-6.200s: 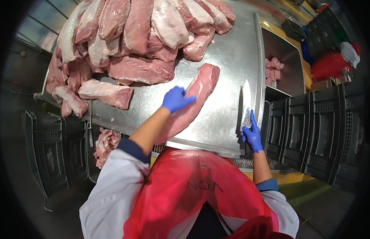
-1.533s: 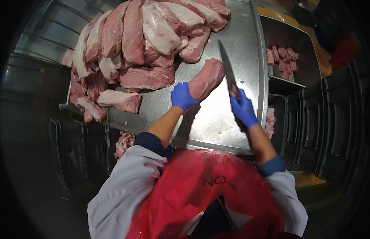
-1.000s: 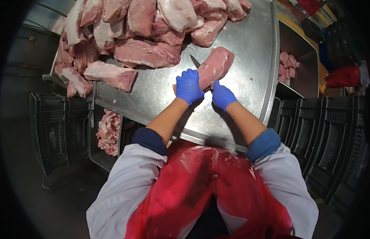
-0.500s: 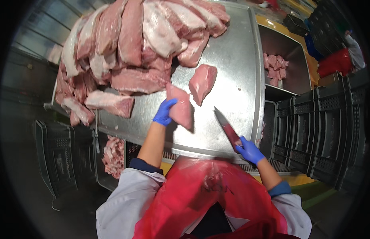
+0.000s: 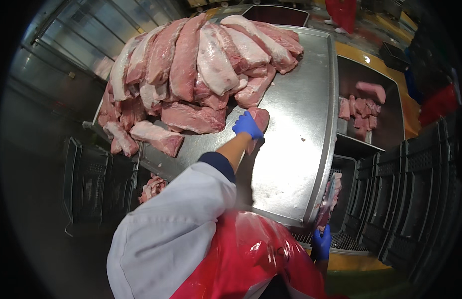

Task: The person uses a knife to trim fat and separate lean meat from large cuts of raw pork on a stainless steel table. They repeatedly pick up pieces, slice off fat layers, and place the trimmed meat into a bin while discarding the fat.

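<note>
My left hand (image 5: pixel 247 126) grips a cut piece of pink meat (image 5: pixel 261 117) on the steel table (image 5: pixel 295 164). My right hand (image 5: pixel 321 240) is low beside the table's right edge, closed round the handle of the knife (image 5: pixel 324 214), whose blade points away from me, over a dark crate holding pale meat (image 5: pixel 337 184). A large pile of long meat slabs (image 5: pixel 183 62) covers the table's back and left. In the steel bin (image 5: pixel 395 119) at right lie several chunks of meat (image 5: pixel 363 112) and one larger pink piece (image 5: pixel 370 91).
Dark plastic crates (image 5: pixel 390 194) are stacked at right, and more (image 5: pixel 89 184) stand at left, near a heap of trimmings (image 5: pixel 151 188). A person in a red apron (image 5: pixel 340 12) stands beyond the table. A dark bin (image 5: pixel 276 15) is behind it.
A large piece now lies in the right-hand bin. My left hand has moved forward and right onto a piece on the table, and my right hand has dropped beside the table edge with the knife.
</note>
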Motion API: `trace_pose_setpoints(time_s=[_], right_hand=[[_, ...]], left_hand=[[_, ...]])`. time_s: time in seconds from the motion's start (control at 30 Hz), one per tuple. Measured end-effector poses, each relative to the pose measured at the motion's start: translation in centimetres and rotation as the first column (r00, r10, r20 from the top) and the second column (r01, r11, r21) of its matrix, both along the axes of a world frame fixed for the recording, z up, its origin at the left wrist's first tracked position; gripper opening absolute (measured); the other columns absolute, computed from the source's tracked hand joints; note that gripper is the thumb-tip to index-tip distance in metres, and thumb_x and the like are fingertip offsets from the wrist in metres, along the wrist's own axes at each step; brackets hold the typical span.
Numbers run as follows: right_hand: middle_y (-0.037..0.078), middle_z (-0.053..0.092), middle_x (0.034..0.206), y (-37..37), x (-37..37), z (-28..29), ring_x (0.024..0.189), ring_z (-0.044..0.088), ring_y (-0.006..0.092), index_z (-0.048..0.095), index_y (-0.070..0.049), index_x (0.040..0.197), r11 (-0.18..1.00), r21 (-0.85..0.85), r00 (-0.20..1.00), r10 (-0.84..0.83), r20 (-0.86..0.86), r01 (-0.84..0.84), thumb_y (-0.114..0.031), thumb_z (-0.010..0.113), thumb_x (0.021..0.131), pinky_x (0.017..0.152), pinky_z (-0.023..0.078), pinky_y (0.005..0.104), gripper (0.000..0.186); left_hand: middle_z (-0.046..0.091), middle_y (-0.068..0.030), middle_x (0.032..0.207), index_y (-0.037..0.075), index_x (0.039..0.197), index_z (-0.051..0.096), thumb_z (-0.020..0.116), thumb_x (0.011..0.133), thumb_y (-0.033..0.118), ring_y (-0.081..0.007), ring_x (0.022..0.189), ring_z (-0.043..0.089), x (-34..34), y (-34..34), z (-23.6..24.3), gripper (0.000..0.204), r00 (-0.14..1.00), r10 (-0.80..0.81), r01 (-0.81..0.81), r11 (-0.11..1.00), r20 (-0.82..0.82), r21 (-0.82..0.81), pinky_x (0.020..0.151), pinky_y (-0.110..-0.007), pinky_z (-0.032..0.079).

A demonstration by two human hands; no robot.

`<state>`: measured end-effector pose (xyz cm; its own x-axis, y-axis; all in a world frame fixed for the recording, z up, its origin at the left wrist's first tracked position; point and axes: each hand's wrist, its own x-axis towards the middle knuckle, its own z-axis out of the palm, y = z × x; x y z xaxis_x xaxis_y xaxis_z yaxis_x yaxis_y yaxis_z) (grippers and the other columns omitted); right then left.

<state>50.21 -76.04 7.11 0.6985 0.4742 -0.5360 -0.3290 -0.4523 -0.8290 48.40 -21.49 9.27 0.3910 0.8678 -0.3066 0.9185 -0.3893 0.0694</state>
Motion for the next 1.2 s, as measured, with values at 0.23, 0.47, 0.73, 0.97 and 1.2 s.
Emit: trace_pose_setpoints(time_s=[0.23, 0.47, 0.73, 0.97, 1.2], right_hand=[[0.000, 0.053, 0.075, 0.5, 2.1, -1.6, 0.056, 0.051, 0.0084, 0.053, -0.007, 0.102, 0.997, 0.068, 0.999, -0.028, 0.039, 0.025, -0.007, 0.061, 0.093, 0.047, 0.042, 0.0251, 0.012], [0.000, 0.056, 0.081, 6.1, 6.4, -1.6, 0.061, 0.051, 0.0070, 0.055, -0.004, 0.107, 0.992, 0.072, 0.916, 0.067, 0.396, -0.104, -0.005, 0.060, 0.096, 0.051, 0.041, 0.0235, 0.012], [0.000, 0.059, 0.089, 8.7, -0.4, 1.1, 0.070, 0.055, 0.0083, 0.055, -0.005, 0.111, 0.996, -0.086, 0.981, 0.036, 0.193, -0.019, -0.003, 0.061, 0.095, 0.056, 0.047, 0.0251, 0.018], [0.002, 0.059, 0.083, 11.5, -4.2, 2.3, 0.073, 0.056, 0.0092, 0.053, -0.002, 0.101, 0.997, -0.016, 0.930, 0.080, 0.360, -0.080, 0.000, 0.059, 0.091, 0.063, 0.049, 0.0274, 0.012], [0.003, 0.058, 0.076, 8.2, -9.0, 4.6, 0.053, 0.053, 0.0088, 0.053, -0.004, 0.106, 0.982, -0.072, 0.981, -0.164, 0.104, 0.172, -0.003, 0.058, 0.094, 0.039, 0.042, 0.0252, 0.013]], left_hand=[[0.062, -0.0112, 0.124, 0.004, 0.138, 0.050, 0.072, 0.087, 0.031, -0.0233, 0.115, 0.060, 1.0, 1.3, 0.5, 0.062, 0.359, 0.811, 0.445, 0.286, 0.461, -0.849, 0.099, -0.040, 0.049], [0.058, -0.0208, 0.129, 0.003, 0.140, 0.043, 0.085, 0.068, 0.043, -0.0369, 0.116, 0.059, 4.8, 24.4, 16.9, 0.093, 0.624, -0.416, -0.110, 0.792, 0.661, 0.601, 0.096, -0.040, 0.050], [0.051, -0.0229, 0.143, 0.000, 0.147, 0.036, 0.085, 0.059, 0.057, -0.0380, 0.127, 0.055, -15.9, 35.6, 24.5, 0.115, 0.893, 0.308, -0.415, 0.846, 0.328, 0.334, 0.105, -0.048, 0.046], [0.072, -0.0124, 0.094, -0.003, 0.095, 0.075, 0.081, 0.073, 0.038, -0.0223, 0.076, 0.065, -21.6, 44.2, 21.3, 0.048, 0.634, 0.210, -0.095, 0.976, 0.745, -0.194, 0.072, -0.035, 0.052], [0.072, -0.0112, 0.099, 0.005, 0.101, 0.070, 0.060, 0.093, 0.031, -0.0251, 0.089, 0.070, -23.5, 41.6, 16.1, 0.029, 0.296, 0.653, 0.251, 0.651, 0.697, -0.716, 0.084, -0.039, 0.056]])
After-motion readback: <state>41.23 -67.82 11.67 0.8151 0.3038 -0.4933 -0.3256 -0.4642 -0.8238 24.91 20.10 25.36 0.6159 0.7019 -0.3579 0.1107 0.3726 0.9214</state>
